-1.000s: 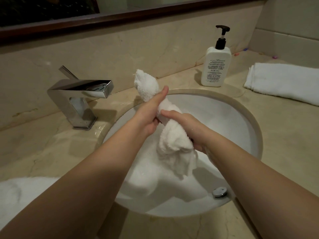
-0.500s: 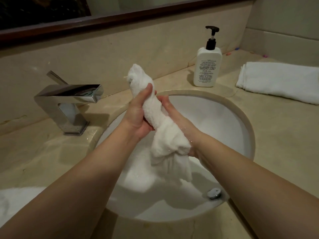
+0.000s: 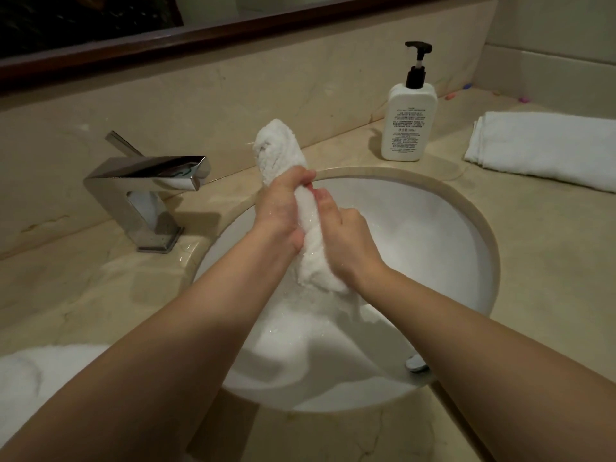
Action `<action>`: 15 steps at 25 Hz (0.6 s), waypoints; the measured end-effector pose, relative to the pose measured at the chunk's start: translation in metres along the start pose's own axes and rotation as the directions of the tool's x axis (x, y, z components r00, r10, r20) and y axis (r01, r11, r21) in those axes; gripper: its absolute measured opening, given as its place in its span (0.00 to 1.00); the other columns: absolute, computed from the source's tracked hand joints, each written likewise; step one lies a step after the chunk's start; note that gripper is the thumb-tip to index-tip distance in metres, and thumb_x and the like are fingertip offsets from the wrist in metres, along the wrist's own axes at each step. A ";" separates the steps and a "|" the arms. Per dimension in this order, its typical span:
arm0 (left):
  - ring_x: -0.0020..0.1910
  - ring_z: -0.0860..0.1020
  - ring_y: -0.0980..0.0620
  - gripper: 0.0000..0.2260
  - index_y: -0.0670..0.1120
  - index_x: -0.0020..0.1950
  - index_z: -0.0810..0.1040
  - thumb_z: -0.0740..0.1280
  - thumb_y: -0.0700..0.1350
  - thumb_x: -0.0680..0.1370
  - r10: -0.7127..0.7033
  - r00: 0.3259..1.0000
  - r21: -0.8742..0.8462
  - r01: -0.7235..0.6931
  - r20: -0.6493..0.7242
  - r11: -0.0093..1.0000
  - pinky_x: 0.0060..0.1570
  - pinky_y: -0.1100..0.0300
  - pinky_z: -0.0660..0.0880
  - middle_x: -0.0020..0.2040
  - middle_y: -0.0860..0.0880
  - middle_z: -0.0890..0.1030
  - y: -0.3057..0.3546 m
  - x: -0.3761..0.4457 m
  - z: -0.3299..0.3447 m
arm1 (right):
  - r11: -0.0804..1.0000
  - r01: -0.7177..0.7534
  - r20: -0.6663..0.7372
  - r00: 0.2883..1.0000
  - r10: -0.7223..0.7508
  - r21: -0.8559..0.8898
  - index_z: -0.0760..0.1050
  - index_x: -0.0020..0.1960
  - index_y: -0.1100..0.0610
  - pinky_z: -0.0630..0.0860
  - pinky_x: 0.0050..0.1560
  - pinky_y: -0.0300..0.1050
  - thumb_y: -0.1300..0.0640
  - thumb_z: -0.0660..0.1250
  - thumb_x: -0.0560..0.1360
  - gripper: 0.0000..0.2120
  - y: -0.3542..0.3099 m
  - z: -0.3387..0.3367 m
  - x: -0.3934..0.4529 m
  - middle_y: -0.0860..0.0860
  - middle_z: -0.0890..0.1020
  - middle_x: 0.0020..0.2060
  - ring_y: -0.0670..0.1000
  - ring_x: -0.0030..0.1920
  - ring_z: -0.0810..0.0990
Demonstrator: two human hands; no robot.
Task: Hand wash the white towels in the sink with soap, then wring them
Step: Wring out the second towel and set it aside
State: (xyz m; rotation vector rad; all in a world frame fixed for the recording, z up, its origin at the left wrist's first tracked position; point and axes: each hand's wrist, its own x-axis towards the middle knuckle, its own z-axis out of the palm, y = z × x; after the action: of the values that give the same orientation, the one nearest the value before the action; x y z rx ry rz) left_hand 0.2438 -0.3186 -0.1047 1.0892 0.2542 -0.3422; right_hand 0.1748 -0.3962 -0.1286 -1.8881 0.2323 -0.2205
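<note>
White terrycloth fills the lower left corner of my frame: 1 towel heap (image 3: 43,371) lying on the marble counter (image 3: 83,281), partly hidden under my left forearm. Above it, at left centre, stands 1 chrome faucet (image 3: 150,191) with a square spout pointing toward the basin.

At the middle of the frame I have 1 wet towel (image 3: 310,235) twisted into a rope, standing nearly upright over the round white sink (image 3: 433,235). My left hand (image 3: 283,211) is clenched round the upper part of the roll, fingers wrapped over the front, with a fluffy end sticking out above the fist toward the backsplash. My right hand (image 3: 350,241) grasps the lower part just beside it, the 2 hands touching along the towel. Its lower end hangs from under my right wrist down into the bowl, where the water looks foamy; I cannot tell whether more cloth lies beneath it. 1 metal drain stopper (image 3: 415,363) peeks out under my right forearm at the bowl's lower right.

Right of centre, behind the sink rim, stands 1 white pump bottle (image 3: 408,125) with a black pump head. At the right edge lies 1 folded white towel (image 3: 546,148) on the counter, well apart from the sink. Several small coloured bits sit in the upper right corner, too small for me to identify.
</note>
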 end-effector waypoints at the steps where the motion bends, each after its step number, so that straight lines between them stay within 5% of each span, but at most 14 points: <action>1: 0.23 0.71 0.52 0.14 0.45 0.32 0.70 0.71 0.39 0.73 -0.003 1.000 -0.015 0.003 -0.024 1.000 0.25 0.63 0.72 0.29 0.49 0.70 -0.001 0.001 -0.001 | 1.000 0.003 -0.002 1.000 -0.003 -0.011 0.74 0.32 0.59 0.71 0.36 0.50 0.37 0.50 0.83 0.33 0.000 0.000 0.000 0.52 0.77 0.28 0.51 0.30 0.74; 6: 0.29 0.79 0.49 0.14 0.43 0.35 0.77 0.72 0.49 0.76 -0.099 0.990 -0.068 0.106 0.102 0.992 0.34 0.58 0.78 0.31 0.47 0.78 -0.007 -0.011 -0.001 | 0.995 0.035 -0.022 0.999 -0.037 -0.091 0.75 0.33 0.60 0.70 0.35 0.46 0.36 0.50 0.83 0.34 0.006 -0.006 0.006 0.52 0.79 0.29 0.51 0.31 0.76; 9: 0.31 0.84 0.47 0.20 0.40 0.41 0.80 0.71 0.58 0.77 -0.127 0.981 -0.047 0.135 0.149 0.990 0.40 0.53 0.80 0.33 0.43 0.83 -0.013 -0.022 0.009 | 0.998 -0.055 -0.035 0.998 0.055 0.015 0.81 0.43 0.58 0.75 0.45 0.49 0.38 0.49 0.83 0.31 0.010 -0.012 0.010 0.53 0.84 0.39 0.53 0.42 0.82; 13: 0.40 0.80 0.49 0.22 0.44 0.42 0.77 0.66 0.64 0.79 -0.251 0.925 0.029 0.253 0.285 0.967 0.50 0.56 0.76 0.37 0.46 0.77 -0.026 -0.031 0.014 | 0.998 -0.024 -0.110 0.994 0.017 -0.060 0.72 0.39 0.53 0.71 0.43 0.50 0.49 0.50 0.83 0.19 0.004 -0.014 0.015 0.50 0.79 0.39 0.52 0.44 0.77; 15: 0.45 0.80 0.48 0.20 0.45 0.48 0.78 0.66 0.63 0.79 -0.287 0.903 0.087 0.274 0.320 0.958 0.56 0.54 0.74 0.41 0.45 0.77 -0.027 -0.029 0.012 | 0.997 -0.067 -0.113 0.991 0.070 0.028 0.75 0.44 0.55 0.75 0.45 0.51 0.46 0.56 0.81 0.16 0.004 -0.015 0.019 0.50 0.81 0.41 0.52 0.45 0.80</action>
State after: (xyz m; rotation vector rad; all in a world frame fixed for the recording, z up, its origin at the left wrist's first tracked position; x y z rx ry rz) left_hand 0.2067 -0.3369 -0.1108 1.0162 0.1044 -0.7840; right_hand 0.1893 -0.4163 -0.1267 -1.8428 0.3700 -0.2831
